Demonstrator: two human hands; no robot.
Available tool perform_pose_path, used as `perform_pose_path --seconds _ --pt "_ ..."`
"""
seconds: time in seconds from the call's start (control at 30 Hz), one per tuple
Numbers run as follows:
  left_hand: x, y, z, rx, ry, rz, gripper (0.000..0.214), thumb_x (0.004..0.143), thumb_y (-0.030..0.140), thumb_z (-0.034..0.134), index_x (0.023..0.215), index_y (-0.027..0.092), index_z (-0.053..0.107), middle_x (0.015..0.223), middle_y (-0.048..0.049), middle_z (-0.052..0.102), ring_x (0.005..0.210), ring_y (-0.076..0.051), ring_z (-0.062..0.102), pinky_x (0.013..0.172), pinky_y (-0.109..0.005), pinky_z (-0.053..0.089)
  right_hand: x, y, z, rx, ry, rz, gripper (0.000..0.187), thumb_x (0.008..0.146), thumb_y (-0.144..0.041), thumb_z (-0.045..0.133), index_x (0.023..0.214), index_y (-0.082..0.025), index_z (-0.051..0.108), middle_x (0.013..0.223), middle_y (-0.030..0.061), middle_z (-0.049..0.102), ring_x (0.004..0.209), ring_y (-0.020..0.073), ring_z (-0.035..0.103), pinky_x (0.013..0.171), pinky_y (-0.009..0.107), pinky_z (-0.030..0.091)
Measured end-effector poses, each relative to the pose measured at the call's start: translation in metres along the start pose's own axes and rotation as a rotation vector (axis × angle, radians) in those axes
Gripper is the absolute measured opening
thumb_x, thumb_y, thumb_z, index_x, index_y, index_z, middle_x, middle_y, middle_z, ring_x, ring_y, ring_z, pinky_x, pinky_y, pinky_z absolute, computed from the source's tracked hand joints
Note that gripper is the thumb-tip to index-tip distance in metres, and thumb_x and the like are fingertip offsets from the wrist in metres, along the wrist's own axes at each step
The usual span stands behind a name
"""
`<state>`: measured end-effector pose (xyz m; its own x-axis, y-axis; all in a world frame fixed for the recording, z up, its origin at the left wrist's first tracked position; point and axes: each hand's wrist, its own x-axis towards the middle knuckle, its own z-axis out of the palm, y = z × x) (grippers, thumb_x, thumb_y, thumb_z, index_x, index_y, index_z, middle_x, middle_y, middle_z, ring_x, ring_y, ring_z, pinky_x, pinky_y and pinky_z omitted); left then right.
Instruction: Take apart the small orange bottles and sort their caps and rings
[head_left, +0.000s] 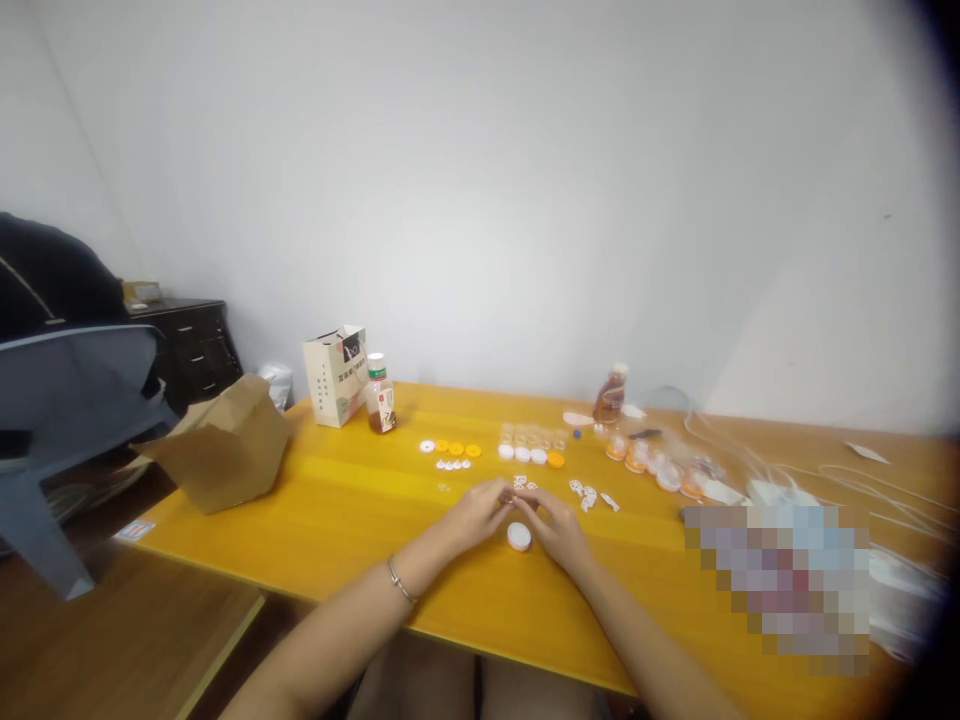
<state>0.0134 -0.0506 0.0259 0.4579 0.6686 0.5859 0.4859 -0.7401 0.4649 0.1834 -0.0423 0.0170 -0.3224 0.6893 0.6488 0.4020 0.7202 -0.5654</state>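
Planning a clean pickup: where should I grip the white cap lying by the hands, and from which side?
Probably pinch the white cap across its round rim, coming from above. It lies flat and low on the table, and the left hand and right hand flank it, leaving the top open.

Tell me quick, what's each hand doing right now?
Left hand: fingers curled against the right's fingertips; any hold cannot be told.
Right hand: same, beside a white cap.

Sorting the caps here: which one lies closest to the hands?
The white cap lying alone between the left hand and right hand; the other caps sit in rows farther back.
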Motion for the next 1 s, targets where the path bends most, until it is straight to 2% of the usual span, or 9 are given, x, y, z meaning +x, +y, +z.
perform_pose_path --seconds 0.13,0.23,0.33,0.5,0.77,1.0 --pt "0.000 -0.007 0.003 0.073 0.062 -0.107 0.018 0.086 0.032 0.046 0.093 0.016 0.052 0.086 -0.0042 0.061 0.082 -0.014 0.057 0.073 -0.024 0.045 -0.001 0.005 0.000 0.003 0.020 -0.025 0.020 0.084 -0.032 0.047 0.086 -0.022 0.064 0.083 0.0044 0.068 0.078 0.0185 0.062 0.074 0.031 0.050" --pt "0.001 -0.010 0.005 0.183 0.022 -0.151 0.023 0.086 0.034 0.044 0.081 0.016 0.058 0.076 -0.0035 0.062 0.071 -0.014 0.057 0.067 -0.023 0.043 -0.002 0.005 -0.001 0.013 0.007 -0.022 0.020 0.084 -0.032 0.047 0.086 -0.022 0.064 0.079 0.0039 0.067 0.074 0.0175 0.062 0.071 0.029 0.050" --pt "0.001 -0.012 0.006 0.222 -0.020 -0.148 0.025 0.088 0.030 0.041 0.080 0.016 0.061 0.076 -0.0040 0.063 0.070 -0.013 0.057 0.066 -0.022 0.042 -0.001 0.002 -0.002 0.041 -0.020 -0.001 0.021 0.084 -0.034 0.046 0.085 -0.022 0.064 0.078 0.0038 0.066 0.072 0.0170 0.061 0.068 0.028 0.050" --pt "0.000 -0.013 0.011 0.254 -0.003 -0.113 0.026 0.088 0.023 0.039 0.084 0.017 0.063 0.075 -0.0043 0.063 0.068 -0.013 0.057 0.064 -0.022 0.041 0.001 -0.004 -0.002 0.079 -0.041 0.080 0.026 0.083 -0.039 0.045 0.080 -0.021 0.064 0.075 0.0046 0.065 0.072 0.0186 0.060 0.068 0.029 0.049" --pt "0.002 -0.012 0.011 0.302 -0.051 -0.086 0.026 0.087 0.018 0.038 0.082 0.016 0.064 0.073 -0.0046 0.063 0.066 -0.013 0.056 0.062 -0.021 0.040 0.001 -0.005 0.000 0.122 -0.007 0.218 0.031 0.079 -0.045 0.047 0.071 -0.019 0.061 0.065 0.0042 0.063 0.064 0.0191 0.060 0.063 0.029 0.050" --pt "0.006 -0.012 0.013 0.331 -0.095 -0.124 0.025 0.085 0.017 0.040 0.079 0.016 0.064 0.069 -0.0047 0.063 0.065 -0.014 0.057 0.061 -0.021 0.040 0.001 -0.010 -0.001 0.175 0.019 0.287 0.032 0.077 -0.048 0.049 0.069 -0.019 0.061 0.064 0.0041 0.064 0.061 0.0197 0.061 0.063 0.030 0.050"
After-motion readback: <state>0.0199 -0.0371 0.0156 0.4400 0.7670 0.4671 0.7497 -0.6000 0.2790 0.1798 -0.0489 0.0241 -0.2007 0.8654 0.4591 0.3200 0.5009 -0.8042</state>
